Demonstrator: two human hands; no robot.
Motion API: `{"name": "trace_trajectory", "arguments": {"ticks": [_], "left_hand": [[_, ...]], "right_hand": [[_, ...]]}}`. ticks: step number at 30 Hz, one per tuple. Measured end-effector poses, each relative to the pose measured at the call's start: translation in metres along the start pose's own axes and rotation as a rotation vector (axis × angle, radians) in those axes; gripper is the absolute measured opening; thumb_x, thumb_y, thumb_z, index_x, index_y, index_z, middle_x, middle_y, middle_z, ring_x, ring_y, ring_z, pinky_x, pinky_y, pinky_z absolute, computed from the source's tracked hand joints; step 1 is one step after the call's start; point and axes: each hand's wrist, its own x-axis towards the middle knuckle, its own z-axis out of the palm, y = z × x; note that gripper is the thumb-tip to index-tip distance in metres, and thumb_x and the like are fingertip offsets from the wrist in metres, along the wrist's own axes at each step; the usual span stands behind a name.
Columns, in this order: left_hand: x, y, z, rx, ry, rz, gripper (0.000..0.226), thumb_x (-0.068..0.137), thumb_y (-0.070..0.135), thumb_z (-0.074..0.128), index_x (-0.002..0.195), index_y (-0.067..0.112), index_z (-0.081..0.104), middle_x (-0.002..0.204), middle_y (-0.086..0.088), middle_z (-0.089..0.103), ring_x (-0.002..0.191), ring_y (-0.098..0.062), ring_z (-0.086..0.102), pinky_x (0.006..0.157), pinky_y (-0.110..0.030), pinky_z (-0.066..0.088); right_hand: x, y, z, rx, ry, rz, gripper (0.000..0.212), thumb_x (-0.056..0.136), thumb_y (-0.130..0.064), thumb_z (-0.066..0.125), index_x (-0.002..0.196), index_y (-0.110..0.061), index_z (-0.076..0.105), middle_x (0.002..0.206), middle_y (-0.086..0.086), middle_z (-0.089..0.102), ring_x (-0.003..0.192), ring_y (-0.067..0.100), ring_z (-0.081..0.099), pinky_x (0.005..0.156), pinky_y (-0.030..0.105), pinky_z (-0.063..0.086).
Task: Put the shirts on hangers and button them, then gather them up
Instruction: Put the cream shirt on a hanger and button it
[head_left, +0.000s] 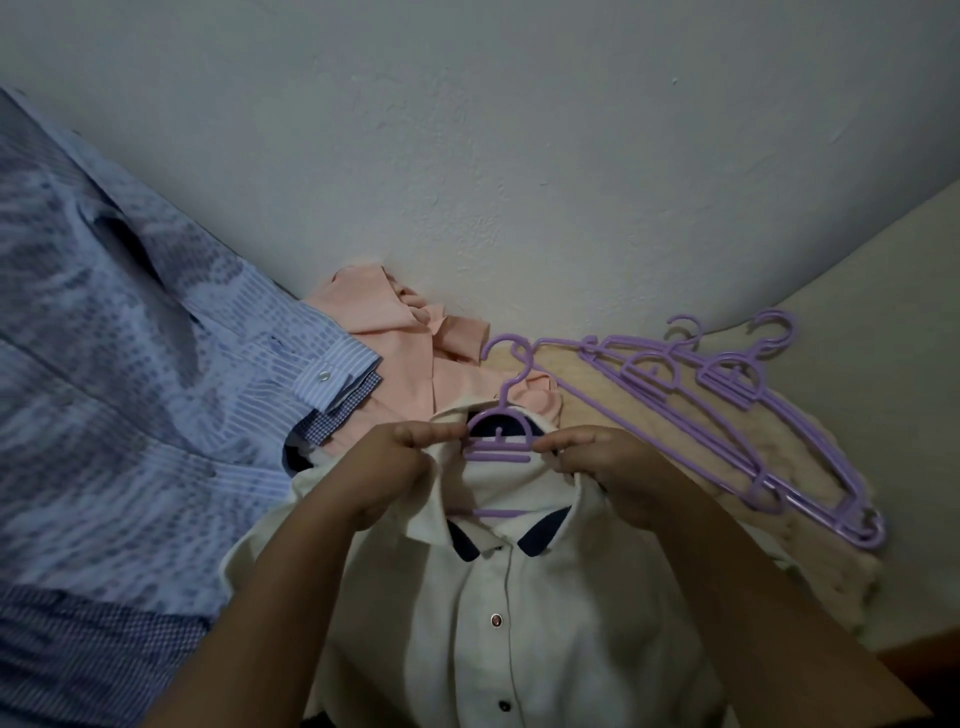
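A white shirt with dark buttons and navy collar lining lies in front of me, its front closed below the collar. A purple hanger sits inside its neck, hook pointing away from me. My left hand pinches the collar fabric at the hanger's left side. On the hanger's right side, my right hand pinches the collar. A blue patterned shirt is spread at the left. A crumpled peach shirt lies behind the white one.
Several spare purple hangers lie in a pile at the right on a beige fuzzy cloth. A pale wall rises right behind the shirts. A brown surface edge shows at lower right.
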Motion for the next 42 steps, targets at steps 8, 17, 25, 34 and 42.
{"name": "trace_trajectory", "arguments": {"ticks": [8,17,25,34,42], "left_hand": [[-0.003,-0.001,-0.02,-0.613,-0.191,-0.232,0.044,0.088,-0.002,0.03,0.103,0.001,0.071,0.103,-0.023,0.069,0.082,-0.032,0.068,0.073,-0.036,0.059],[0.019,-0.013,-0.016,-0.877,-0.068,-0.355,0.042,0.079,0.002,0.028,0.073,0.009,0.069,0.071,-0.009,0.067,0.058,-0.023,0.062,0.059,-0.027,0.053],[0.014,-0.049,0.011,-0.76,0.131,-0.214,0.032,0.092,-0.005,0.044,0.107,0.018,0.06,0.1,-0.008,0.065,0.084,-0.02,0.062,0.063,-0.028,0.057],[0.008,-0.047,0.028,-0.755,0.193,-0.237,0.035,0.089,-0.01,0.049,0.111,0.011,0.065,0.083,-0.008,0.07,0.067,-0.016,0.067,0.056,-0.022,0.056],[0.043,-0.032,0.011,-0.027,0.559,0.263,0.017,0.086,0.023,0.068,0.102,0.029,0.067,0.109,0.006,0.064,0.097,-0.006,0.058,0.089,-0.028,0.048]], "right_hand": [[0.005,0.005,-0.008,0.512,-0.074,0.124,0.038,0.089,-0.017,0.051,0.12,0.004,0.059,0.118,0.024,0.061,0.102,0.037,0.058,0.091,0.045,0.046],[0.02,0.004,0.003,0.812,0.067,0.158,0.022,0.092,-0.008,0.043,0.093,0.0,0.063,0.08,0.015,0.067,0.07,0.028,0.064,0.067,0.035,0.052],[0.02,0.05,0.023,0.549,0.216,0.136,0.024,0.093,0.001,0.045,0.102,-0.014,0.061,0.093,0.01,0.065,0.083,0.024,0.062,0.074,0.037,0.049],[0.01,0.046,0.036,0.248,0.303,0.087,0.024,0.086,0.004,0.055,0.101,-0.011,0.068,0.094,0.008,0.067,0.083,0.021,0.063,0.068,0.023,0.05],[0.053,0.009,0.028,-0.176,0.447,-0.264,0.013,0.083,-0.013,0.067,0.091,-0.023,0.069,0.107,0.002,0.063,0.102,0.013,0.057,0.094,0.028,0.046]]}}
